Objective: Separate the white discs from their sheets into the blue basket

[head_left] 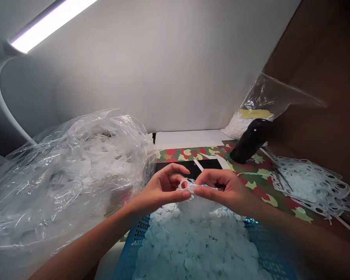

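Both hands meet above a blue perforated basket (127,249) heaped with translucent white plastic discs (192,249). Between them is a small white plastic strip with ring-shaped holes (184,184). My left hand (160,188) grips its left end, thumb underneath and index finger arched above. On the other end, my right hand (221,186) pinches the strip between thumb and curled fingers. The fingers hide part of the strip, and I cannot tell whether discs still sit in its holes.
A large clear bag of white pieces (105,163) fills the left side. On the right lie a black cylindrical object (247,142) and a pile of holed plastic frames (312,186). Behind stands a bag with a yellow label (255,113). A lamp (52,25) shines overhead.
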Demonstrator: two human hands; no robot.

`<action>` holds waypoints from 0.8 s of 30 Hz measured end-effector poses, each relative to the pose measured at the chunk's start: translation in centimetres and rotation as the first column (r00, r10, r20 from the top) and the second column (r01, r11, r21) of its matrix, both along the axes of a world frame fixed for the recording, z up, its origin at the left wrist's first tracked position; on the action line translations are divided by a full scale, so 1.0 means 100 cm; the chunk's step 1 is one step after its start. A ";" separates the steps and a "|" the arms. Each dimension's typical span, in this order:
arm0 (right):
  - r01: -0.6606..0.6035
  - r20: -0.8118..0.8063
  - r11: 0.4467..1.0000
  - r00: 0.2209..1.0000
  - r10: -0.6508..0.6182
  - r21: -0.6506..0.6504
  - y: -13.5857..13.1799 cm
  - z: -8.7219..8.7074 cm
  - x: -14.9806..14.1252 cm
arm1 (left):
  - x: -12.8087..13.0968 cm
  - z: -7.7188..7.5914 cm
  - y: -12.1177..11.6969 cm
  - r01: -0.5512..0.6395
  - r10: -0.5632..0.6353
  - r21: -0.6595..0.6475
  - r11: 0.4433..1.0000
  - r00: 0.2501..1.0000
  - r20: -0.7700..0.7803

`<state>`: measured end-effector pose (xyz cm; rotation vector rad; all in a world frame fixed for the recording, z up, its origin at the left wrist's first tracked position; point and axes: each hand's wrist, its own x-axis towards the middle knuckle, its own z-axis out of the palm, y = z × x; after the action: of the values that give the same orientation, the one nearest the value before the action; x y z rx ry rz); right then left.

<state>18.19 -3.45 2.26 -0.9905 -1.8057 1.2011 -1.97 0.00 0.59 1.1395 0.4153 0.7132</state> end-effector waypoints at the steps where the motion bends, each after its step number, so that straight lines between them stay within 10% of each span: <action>1: -0.007 0.011 1.000 1.000 0.007 -0.010 0.000 0.000 -0.001 | 0.000 0.000 0.000 -0.003 0.003 -0.003 1.000 1.000 -0.007; 6: 0.100 0.064 0.967 0.991 -0.118 0.235 -0.002 -0.001 -0.001 | -0.002 0.000 0.002 -0.015 0.015 0.006 1.000 0.999 -0.037; 11: 0.093 0.119 0.643 0.953 -0.279 0.760 -0.004 -0.002 -0.002 | -0.001 -0.004 -0.001 -0.086 0.092 0.109 0.990 0.994 -0.051; 14: -0.008 0.225 0.580 0.926 -0.303 0.814 -0.004 -0.004 -0.003 | 0.001 -0.005 -0.005 -0.179 0.216 0.265 0.947 0.969 -0.116; 24: -0.182 0.384 0.448 0.825 -0.414 0.875 -0.008 -0.005 -0.003 | 0.008 -0.005 -0.023 -0.199 0.681 0.904 0.378 0.722 -0.126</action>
<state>17.85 -4.24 1.74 -0.7900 -2.3167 -0.3362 -1.21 -2.28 0.09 2.2568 0.9108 1.2033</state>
